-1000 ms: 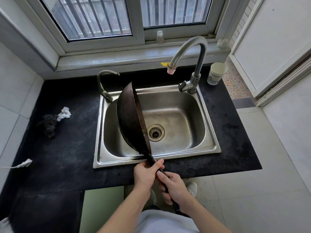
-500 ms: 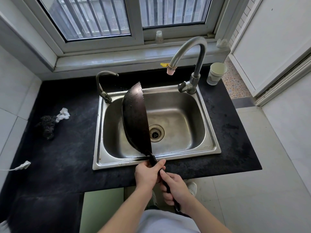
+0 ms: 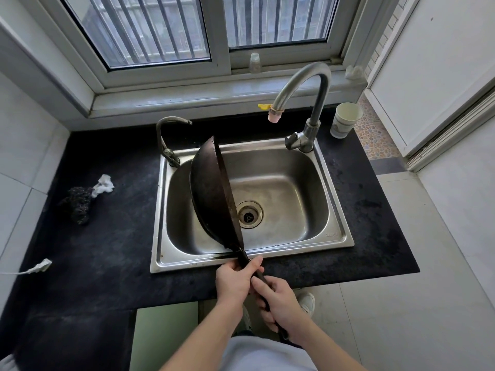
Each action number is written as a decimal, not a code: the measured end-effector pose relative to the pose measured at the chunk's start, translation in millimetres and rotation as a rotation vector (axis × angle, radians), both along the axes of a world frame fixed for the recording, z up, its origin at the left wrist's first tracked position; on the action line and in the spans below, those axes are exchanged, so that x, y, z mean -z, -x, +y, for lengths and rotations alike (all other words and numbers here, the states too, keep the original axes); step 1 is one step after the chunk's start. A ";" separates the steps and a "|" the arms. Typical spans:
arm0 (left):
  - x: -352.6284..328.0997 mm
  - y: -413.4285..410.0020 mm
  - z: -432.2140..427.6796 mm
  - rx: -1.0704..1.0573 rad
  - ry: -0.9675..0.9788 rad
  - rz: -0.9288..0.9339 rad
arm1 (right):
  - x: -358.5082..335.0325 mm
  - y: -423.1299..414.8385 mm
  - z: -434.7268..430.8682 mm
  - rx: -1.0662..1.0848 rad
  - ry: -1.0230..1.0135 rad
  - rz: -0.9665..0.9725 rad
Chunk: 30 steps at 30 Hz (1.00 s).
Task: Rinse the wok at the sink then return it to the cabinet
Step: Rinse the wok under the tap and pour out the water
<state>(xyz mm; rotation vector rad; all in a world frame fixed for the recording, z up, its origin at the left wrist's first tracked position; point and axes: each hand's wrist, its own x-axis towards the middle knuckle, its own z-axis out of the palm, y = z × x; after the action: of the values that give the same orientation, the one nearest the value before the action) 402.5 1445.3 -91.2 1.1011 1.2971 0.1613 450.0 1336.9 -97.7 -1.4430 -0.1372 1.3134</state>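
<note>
A dark, blackened wok [image 3: 211,194] stands on edge in the left half of the steel sink [image 3: 334,236], its outer side facing left and its rim running toward the drain. Its long black handle sticks out over the sink's front rim. My left hand [image 3: 234,279] is wrapped around the handle close to the pan. Just behind it, my right hand [image 3: 278,301] grips the handle lower down. The tall curved tap [image 3: 308,84] arches over the back right of the basin; no water is running.
A black counter [image 3: 112,245] surrounds the sink. A dark scouring pad [image 3: 79,200] with a white scrap lies at left, a white plug and cable [image 3: 40,265] at the left edge. A small faucet [image 3: 168,140] stands back left, a paper cup [image 3: 345,120] back right. A pale green cabinet front [image 3: 163,336] sits below.
The wok has rolled slightly about its handle and shifted a little right, staying on edge in the sink. Both hands keep their grip on the handle.
</note>
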 end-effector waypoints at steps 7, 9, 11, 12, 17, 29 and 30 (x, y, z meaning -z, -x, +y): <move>13.0 10.9 -1.9 -0.088 0.218 -0.114 | 7.1 8.2 -1.5 -0.145 0.179 -0.500; 11.8 10.8 -2.0 -0.136 0.309 -0.161 | 2.8 10.6 -0.9 -0.149 0.252 -0.612; 10.7 11.1 -1.7 -0.151 0.375 -0.202 | -2.3 13.0 -0.8 -0.158 0.298 -0.696; 11.2 11.1 -1.8 -0.153 0.404 -0.222 | -3.7 14.6 -1.5 -0.175 0.329 -0.750; 9.6 13.8 0.4 -0.118 0.513 -0.349 | -16.5 12.4 -5.1 -0.190 0.374 -0.759; -0.6 -1.4 -6.1 -0.054 0.489 -0.487 | -32.4 -2.5 -10.1 -0.060 0.138 -0.190; -0.9 -5.6 -9.2 -0.061 0.478 -0.491 | -31.2 -8.5 -12.7 -0.074 0.131 -0.205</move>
<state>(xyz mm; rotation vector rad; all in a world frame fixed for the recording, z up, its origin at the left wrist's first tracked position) 408.0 1436.1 -90.3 0.5638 0.8630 0.1453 458.5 1324.2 -66.5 -1.6971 -0.2455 1.2508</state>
